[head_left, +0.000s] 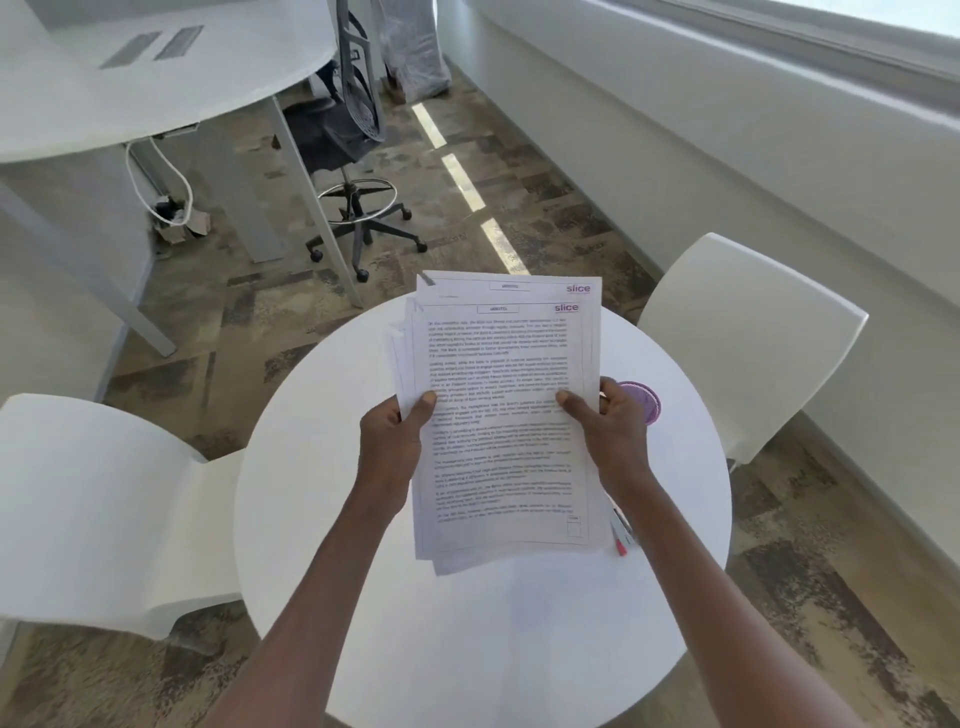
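Note:
A loose stack of printed paper sheets (501, 395) with a purple logo at the top is held up over the round white table (483, 634). My left hand (392, 436) grips the stack's left edge, thumb on the front page. My right hand (610, 421) grips the right edge the same way. The sheets are fanned unevenly, with several page edges showing at the top and left. The fingers behind the paper are hidden.
A purple round object (647, 402) lies on the table behind my right hand. A red-tipped pen (621, 535) peeks out under the stack's lower right. White chairs stand left (98, 509) and right (743, 338). A desk (156, 88) and office chair (353, 156) stand beyond.

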